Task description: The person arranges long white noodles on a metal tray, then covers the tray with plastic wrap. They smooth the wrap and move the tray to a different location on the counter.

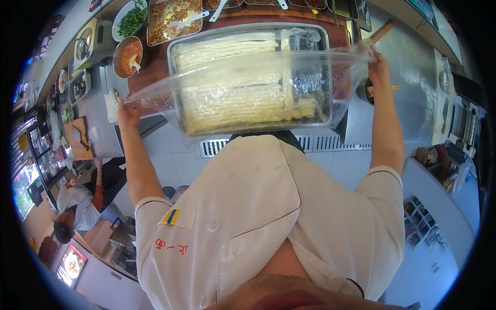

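Observation:
A large rectangular metal tray (pixel 330 93) lies before me, filled with long pale strips of dough (pixel 232 93) under clear plastic film. A shorter strip runs crosswise near their right ends. My left hand (pixel 128 114) grips one end of a clear plastic sheet (pixel 248 64), to the left of the tray. At the far right, my right hand (pixel 379 69) pinches the sheet's other end, near a wooden rolling pin (pixel 383 31). Stretched between both hands, the sheet passes above the tray and hangs past its near edge.
A metal bowl of red sauce (pixel 130 54), a plate of greens (pixel 131 19) and a pan of chopped food (pixel 166 23) stand beyond and left. A dark pot (pixel 365 92) is at right. A co-worker (pixel 83 205) stands at lower left.

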Demonstrator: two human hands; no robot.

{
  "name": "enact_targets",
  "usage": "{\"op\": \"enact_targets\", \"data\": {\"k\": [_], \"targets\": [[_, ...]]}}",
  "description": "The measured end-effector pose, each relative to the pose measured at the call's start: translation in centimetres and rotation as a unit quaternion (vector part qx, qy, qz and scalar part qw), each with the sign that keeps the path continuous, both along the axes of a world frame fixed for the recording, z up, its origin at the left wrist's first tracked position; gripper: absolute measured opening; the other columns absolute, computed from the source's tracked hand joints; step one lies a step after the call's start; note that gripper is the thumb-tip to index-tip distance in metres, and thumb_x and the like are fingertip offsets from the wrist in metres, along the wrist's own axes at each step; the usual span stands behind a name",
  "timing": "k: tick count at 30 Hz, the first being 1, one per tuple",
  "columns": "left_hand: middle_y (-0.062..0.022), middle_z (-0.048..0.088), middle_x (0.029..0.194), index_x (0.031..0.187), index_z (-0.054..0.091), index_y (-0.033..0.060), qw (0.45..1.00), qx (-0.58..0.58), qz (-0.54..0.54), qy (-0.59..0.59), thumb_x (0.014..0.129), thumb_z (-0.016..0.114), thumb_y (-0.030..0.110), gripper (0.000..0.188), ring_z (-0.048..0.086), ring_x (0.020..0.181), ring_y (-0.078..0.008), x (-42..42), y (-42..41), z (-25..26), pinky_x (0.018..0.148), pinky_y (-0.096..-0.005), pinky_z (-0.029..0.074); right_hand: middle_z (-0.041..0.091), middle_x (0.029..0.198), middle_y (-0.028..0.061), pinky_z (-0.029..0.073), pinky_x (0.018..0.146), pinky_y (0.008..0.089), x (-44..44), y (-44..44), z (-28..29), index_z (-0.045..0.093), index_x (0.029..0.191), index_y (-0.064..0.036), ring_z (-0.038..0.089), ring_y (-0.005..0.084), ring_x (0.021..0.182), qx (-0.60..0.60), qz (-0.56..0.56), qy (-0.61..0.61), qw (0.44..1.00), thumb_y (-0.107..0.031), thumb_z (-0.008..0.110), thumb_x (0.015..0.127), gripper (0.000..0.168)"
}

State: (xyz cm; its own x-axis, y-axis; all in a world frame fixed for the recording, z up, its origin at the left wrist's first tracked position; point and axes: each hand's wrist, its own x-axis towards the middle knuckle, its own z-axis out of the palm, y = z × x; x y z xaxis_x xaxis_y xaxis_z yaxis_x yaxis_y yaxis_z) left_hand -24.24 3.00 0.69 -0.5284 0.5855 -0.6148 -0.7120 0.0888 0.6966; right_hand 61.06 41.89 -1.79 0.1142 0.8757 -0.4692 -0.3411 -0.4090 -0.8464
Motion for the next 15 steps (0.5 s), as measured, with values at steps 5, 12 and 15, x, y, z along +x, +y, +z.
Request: {"op": "enact_targets", "data": {"k": [5,12,15], "targets": [[-0.0057,0.068,0.115,0.127,0.06,0.0079,0.995,0.044,-0.014,0.09,0.104,0.059,0.036,0.036,0.065,0.107,-0.0227,-1.7,-3.0,0.0,0.095,-0.0393,0.053,0.064,0.127,0.0115,0.039,0.112,0.0415,-2.4,1.4,0.4,0.061,0.126,0.002,0.057,0.0267,0.121,-0.004,-0.053,0.058,0.997,-0.033,0.062,0.102,0.043],[-0.0022,0.069,0.107,0.126,0.062,0.006,0.981,-0.028,-0.071,0.177,0.103,0.061,0.013,0.025,0.064,0.097,-0.0148,0.9,0.2,0.9,0.086,-0.0302,0.054,0.063,0.128,0.019,0.044,0.109,0.0429,-0.9,0.9,1.3,0.056,0.134,0.006,0.059,0.0298,0.12,0.005,-0.039,0.103,0.994,-0.024,0.056,0.102,0.043],[-0.0013,0.069,0.107,0.127,0.063,0.005,0.975,-0.048,-0.068,0.208,0.102,0.059,0.008,0.025,0.064,0.093,-0.0123,-0.5,-1.2,-0.4,0.079,-0.0256,0.053,0.064,0.128,0.0186,0.044,0.109,0.0453,-1.1,2.3,-0.1,0.056,0.135,0.004,0.058,0.029,0.122,0.024,-0.075,0.083,0.993,-0.015,0.054,0.101,0.039]]}}
